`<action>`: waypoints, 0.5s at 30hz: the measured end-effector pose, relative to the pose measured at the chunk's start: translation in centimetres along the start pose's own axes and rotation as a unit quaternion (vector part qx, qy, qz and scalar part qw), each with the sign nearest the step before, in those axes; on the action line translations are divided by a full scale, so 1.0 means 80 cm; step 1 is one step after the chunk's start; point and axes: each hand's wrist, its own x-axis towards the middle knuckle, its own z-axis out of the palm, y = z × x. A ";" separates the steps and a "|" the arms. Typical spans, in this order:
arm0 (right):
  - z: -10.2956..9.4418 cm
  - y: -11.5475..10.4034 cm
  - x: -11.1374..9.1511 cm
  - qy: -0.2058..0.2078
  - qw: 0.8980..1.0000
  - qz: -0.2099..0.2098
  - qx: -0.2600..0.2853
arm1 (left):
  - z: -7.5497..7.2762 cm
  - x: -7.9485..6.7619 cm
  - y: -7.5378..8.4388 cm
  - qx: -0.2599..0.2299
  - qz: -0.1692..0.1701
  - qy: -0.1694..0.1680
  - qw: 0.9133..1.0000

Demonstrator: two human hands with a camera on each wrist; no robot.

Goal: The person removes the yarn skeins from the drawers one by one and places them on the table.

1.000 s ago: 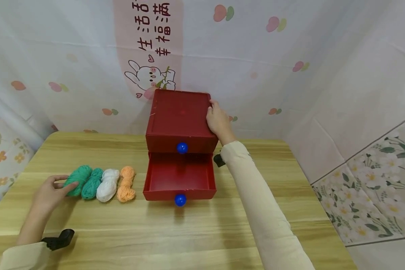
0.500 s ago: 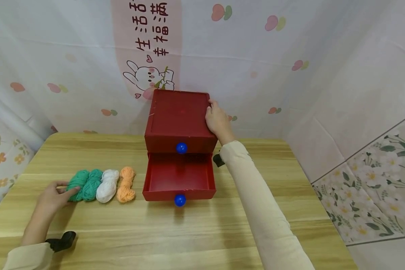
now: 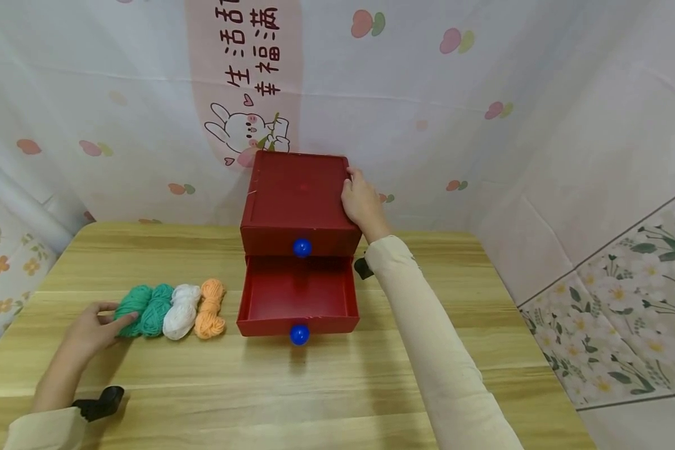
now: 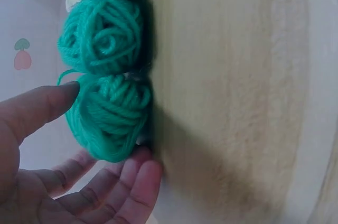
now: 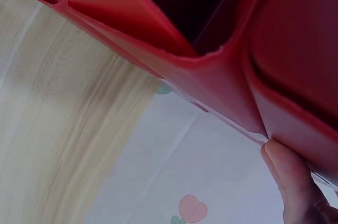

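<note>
At the left of the wooden table, my left hand [image 3: 92, 331] holds the outermost green yarn skein [image 4: 111, 118], thumb on one side and fingers around its end. A second green skein [image 3: 156, 310] lies against it, followed by a white skein [image 3: 182, 312] and an orange skein [image 3: 210, 309]. A red drawer cabinet [image 3: 299, 190] stands at the back centre. Its lower drawer [image 3: 298, 299] is pulled out, with nothing visible inside; the upper one is closed. My right hand [image 3: 364, 203] rests on the cabinet's right upper edge; its fingers are partly hidden.
Blue round knobs stick out from the upper drawer [image 3: 302, 248] and the lower drawer. A patterned white curtain [image 3: 427, 125] hangs behind the wooden table [image 3: 337, 394]. Floral cloth [image 3: 624, 306] lines the right side. Black wrist cameras [image 3: 101, 403] sit on both wrists.
My left hand has shifted slightly right with the outer green skein, which now lies snug against the second one. My right hand and the cabinet stay put.
</note>
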 end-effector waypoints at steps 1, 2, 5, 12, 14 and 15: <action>0.000 0.000 0.000 -0.001 1.000 0.000 0.000 | -0.001 -0.002 0.001 0.006 0.003 -0.003 1.000; 0.000 0.000 0.000 -0.001 1.000 -0.001 -0.001 | -0.003 -0.003 0.002 0.014 0.007 -0.006 1.000; 0.001 0.000 0.000 0.000 1.000 -0.001 -0.002 | -0.005 -0.009 0.011 0.045 0.029 0.003 0.999; 0.002 0.000 0.001 0.004 1.000 -0.002 -0.002 | 0.005 -0.036 0.066 0.092 0.118 0.086 0.985; 0.002 0.000 0.000 0.004 1.000 -0.003 -0.001 | 0.011 -0.049 0.089 0.088 0.145 0.093 0.981; 0.002 0.000 0.000 0.004 1.000 -0.002 -0.001 | 0.015 -0.055 0.101 0.083 0.161 0.097 0.979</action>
